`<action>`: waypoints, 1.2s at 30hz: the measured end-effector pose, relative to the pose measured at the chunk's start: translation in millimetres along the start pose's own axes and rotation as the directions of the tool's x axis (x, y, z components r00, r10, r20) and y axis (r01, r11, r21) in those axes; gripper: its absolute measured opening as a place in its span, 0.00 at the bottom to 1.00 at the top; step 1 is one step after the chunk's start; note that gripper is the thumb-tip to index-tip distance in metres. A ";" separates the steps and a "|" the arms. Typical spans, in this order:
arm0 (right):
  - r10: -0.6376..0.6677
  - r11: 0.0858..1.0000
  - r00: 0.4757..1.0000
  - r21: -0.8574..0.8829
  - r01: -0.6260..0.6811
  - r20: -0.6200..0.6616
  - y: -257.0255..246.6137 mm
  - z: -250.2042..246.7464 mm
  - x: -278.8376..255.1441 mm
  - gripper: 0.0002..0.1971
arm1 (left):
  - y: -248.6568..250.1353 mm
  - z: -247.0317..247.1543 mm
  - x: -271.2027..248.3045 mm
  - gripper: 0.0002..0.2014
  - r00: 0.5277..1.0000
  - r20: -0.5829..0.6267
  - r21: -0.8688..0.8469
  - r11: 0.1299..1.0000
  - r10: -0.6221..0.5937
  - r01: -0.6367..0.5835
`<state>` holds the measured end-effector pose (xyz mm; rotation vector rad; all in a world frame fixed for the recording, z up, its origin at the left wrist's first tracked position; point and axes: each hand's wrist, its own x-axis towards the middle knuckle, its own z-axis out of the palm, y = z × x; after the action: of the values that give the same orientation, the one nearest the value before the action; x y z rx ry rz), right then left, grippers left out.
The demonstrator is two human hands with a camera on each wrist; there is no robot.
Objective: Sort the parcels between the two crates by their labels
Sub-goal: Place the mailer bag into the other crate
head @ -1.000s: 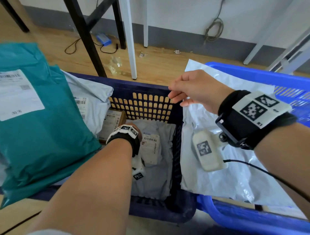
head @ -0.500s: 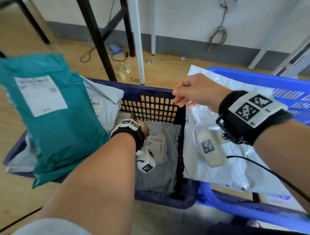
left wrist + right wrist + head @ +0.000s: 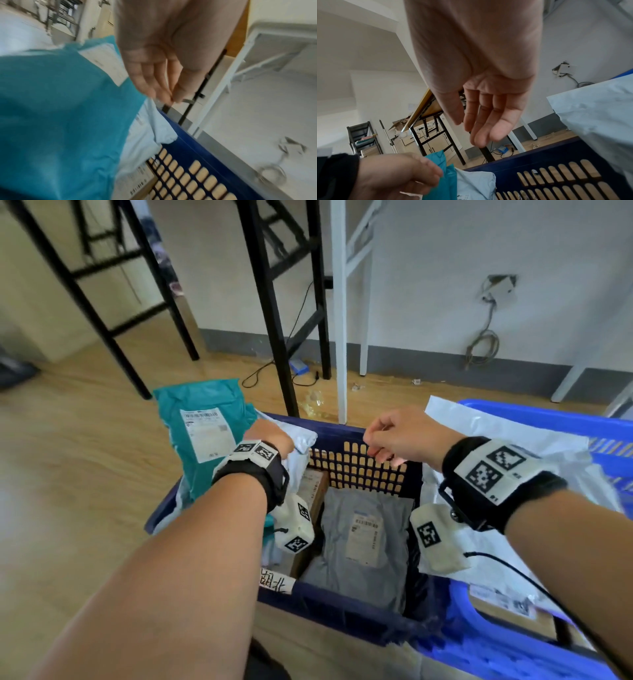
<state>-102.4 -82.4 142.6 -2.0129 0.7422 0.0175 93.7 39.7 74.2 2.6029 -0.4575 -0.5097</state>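
A dark navy crate (image 3: 342, 429) holds a teal parcel (image 3: 205, 392), a pale grey parcel (image 3: 303, 440) under it, a grey parcel (image 3: 335, 559) on the bottom and a cardboard box (image 3: 313, 487). My left hand (image 3: 171, 99) is at the pale parcel's (image 3: 145, 135) top corner, beside the teal one (image 3: 60, 108), thumb and fingertips pressed together on that corner. My right hand (image 3: 380, 455) hovers over the navy crate's far rim with relaxed fingers (image 3: 481, 132) and nothing in it. A white parcel (image 3: 496, 433) lies in the bright blue crate (image 3: 531, 409) on the right.
Black table legs (image 3: 270, 320) and a white leg (image 3: 339, 337) stand on the wooden floor just behind the crates. A handwritten tag (image 3: 275, 582) is on the navy crate's near wall. Cables and a small blue device (image 3: 298, 368) lie by the wall.
My left hand has come up from the grey parcel at the crate's bottom and moved left to the pale parcel's corner. The right hand has stayed over the rim. The view has tilted up.
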 end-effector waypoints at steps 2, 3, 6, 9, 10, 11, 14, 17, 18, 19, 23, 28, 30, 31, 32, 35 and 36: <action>0.003 1.000 1.000 -0.003 -0.003 0.004 -2.3 4.6 -1.8 0.05 | -14.9 -21.3 0.6 0.09 0.981 -0.181 0.019 0.997 -0.064 0.068; 0.013 1.000 1.000 -0.001 -0.013 0.007 -2.0 7.3 -2.1 0.05 | -24.1 -28.8 2.1 0.07 0.964 -0.241 -0.010 0.994 -0.111 0.112; 0.064 0.997 0.998 0.031 -0.065 0.029 0.3 16.6 1.1 0.05 | -54.7 -40.6 1.2 0.26 0.876 -0.359 -0.199 0.943 -0.322 0.265; 0.109 0.988 0.993 0.103 -0.113 0.042 -2.7 26.7 9.6 0.04 | -82.9 -46.5 12.9 0.46 0.866 -0.317 -0.329 0.901 -0.387 0.283; 0.121 0.985 0.992 0.121 -0.126 0.045 -5.4 31.0 14.1 0.05 | -92.2 -46.6 16.8 0.50 0.882 -0.277 -0.373 0.888 -0.382 0.268; 0.132 0.981 0.990 0.136 -0.138 0.053 -7.9 36.4 19.2 0.05 | -100.7 -45.4 21.0 0.54 0.896 -0.232 -0.408 0.874 -0.380 0.265; 0.177 0.966 0.980 0.174 -0.192 0.095 -13.0 58.9 40.3 0.07 | -119.9 -44.1 27.6 0.58 0.910 -0.113 -0.423 0.848 -0.400 0.320; 0.260 0.949 0.952 0.140 -0.282 0.159 -9.6 92.7 68.7 0.11 | -131.4 -46.1 33.0 0.50 0.908 -0.081 -0.376 0.856 -0.412 0.355; 0.287 0.941 0.942 0.131 -0.311 0.172 -7.2 104.6 76.9 0.13 | -134.0 -46.2 34.9 0.47 0.910 -0.066 -0.366 0.858 -0.410 0.360; 0.306 0.937 0.934 0.118 -0.330 0.182 -3.5 116.2 85.6 0.15 | -135.8 -44.8 37.1 0.45 0.911 -0.039 -0.358 0.857 -0.411 0.371; 0.390 0.891 0.885 0.138 -0.432 0.254 9.9 154.7 108.4 0.17 | -148.1 -33.1 52.3 0.52 0.925 0.068 -0.384 0.846 -0.374 0.370; 0.427 0.722 0.848 0.447 -0.528 0.314 19.0 178.7 123.8 0.18 | -229.3 18.7 141.3 0.52 0.938 0.129 -0.469 0.814 -0.322 0.344; 0.424 0.704 0.848 0.473 -0.530 0.319 21.4 175.3 126.4 0.14 | -206.5 8.5 114.1 0.48 0.946 0.161 -0.508 0.799 -0.281 0.323; 0.425 0.696 0.844 0.478 -0.535 0.326 23.1 172.0 126.7 0.13 | -190.2 -1.7 93.7 0.45 0.953 0.183 -0.524 0.796 -0.243 0.304; 0.425 0.684 0.841 0.491 -0.540 0.335 25.4 168.9 127.1 0.12 | -170.7 -12.7 71.3 0.43 0.955 0.215 -0.548 0.783 -0.206 0.293; 0.424 0.643 0.832 0.528 -0.555 0.358 30.8 162.6 122.2 0.11 | -142.0 -29.9 34.8 0.29 0.945 0.304 -0.627 0.723 -0.119 0.292; 0.426 0.642 0.830 0.525 -0.558 0.361 32.6 162.4 120.6 0.10 | -139.8 -31.6 30.5 0.24 0.945 0.313 -0.631 0.722 -0.099 0.285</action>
<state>24.6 -25.0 -7.6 -1.1120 0.9980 0.2718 165.9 157.2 24.7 1.8834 -0.0400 -0.9050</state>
